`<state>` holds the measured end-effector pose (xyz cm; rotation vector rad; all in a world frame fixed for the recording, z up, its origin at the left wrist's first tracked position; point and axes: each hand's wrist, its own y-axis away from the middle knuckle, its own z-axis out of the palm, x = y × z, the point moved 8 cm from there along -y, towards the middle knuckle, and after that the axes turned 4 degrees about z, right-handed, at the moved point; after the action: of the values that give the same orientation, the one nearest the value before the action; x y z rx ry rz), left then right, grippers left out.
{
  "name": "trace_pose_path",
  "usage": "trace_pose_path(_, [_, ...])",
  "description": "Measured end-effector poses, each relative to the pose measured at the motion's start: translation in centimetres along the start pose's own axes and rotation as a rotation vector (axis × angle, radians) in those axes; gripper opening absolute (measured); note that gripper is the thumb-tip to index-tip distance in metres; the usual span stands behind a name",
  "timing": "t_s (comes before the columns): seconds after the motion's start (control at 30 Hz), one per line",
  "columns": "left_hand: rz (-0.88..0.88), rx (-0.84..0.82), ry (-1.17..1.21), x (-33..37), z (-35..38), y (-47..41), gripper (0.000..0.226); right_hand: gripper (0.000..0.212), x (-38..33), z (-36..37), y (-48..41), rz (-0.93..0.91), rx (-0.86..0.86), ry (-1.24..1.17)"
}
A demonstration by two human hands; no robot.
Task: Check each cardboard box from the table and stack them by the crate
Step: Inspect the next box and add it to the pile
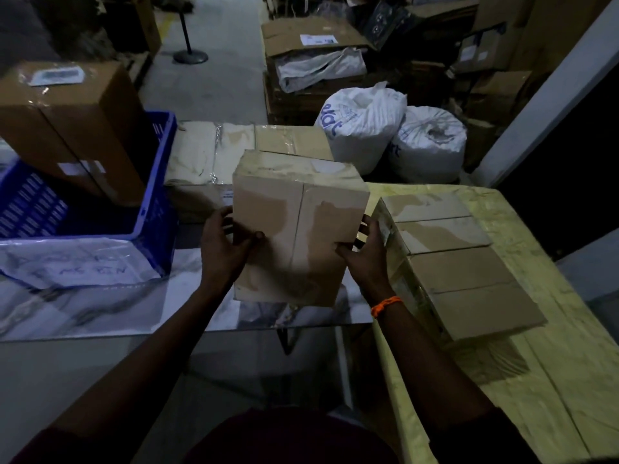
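Both grips clasp one cardboard box (pixel 298 229) from its sides: the left grip (pixel 227 242) curls round the left edge with the thumb on the front face, and the right grip (pixel 363 249), with an orange wristband (pixel 385 304) on its wrist, grasps the right edge. That box stands upright over the pale marbled worktop (pixel 83 309), between the blue crate (pixel 157 182) and a row of boxes (pixel 459 259); whether its base touches the surface cannot be told. A large taped carton (pixel 77 128) leans tilted inside the crate, rising well above its rim, with a label pouch on top. A clear plastic sheet (pixel 77 266) with handwriting lies against the crate's near wall. The row of closed boxes lies side by side on the yellow-covered worktop (pixel 536 380), just beside the right grip. Behind the held box sits a flat taped carton (pixel 214 155). On the floor beyond stand two white sacks (pixel 365 128), their contents hidden.
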<state>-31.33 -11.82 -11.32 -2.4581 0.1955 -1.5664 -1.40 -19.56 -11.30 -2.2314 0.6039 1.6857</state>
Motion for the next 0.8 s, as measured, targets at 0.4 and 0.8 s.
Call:
trace_pose_path(0.4, [0.037, 0.043, 0.029, -4.2, -2.2, 4.6, 0.067, 0.071, 2.3, 3.1, 3.4, -0.126, -0.071, 0.069])
trace_pose_path(0.8, [0.126, -0.062, -0.011, -5.0, -3.1, 5.8, 0.054, 0.066, 4.5, 2.8, 5.4, -0.137, 0.029, 0.173])
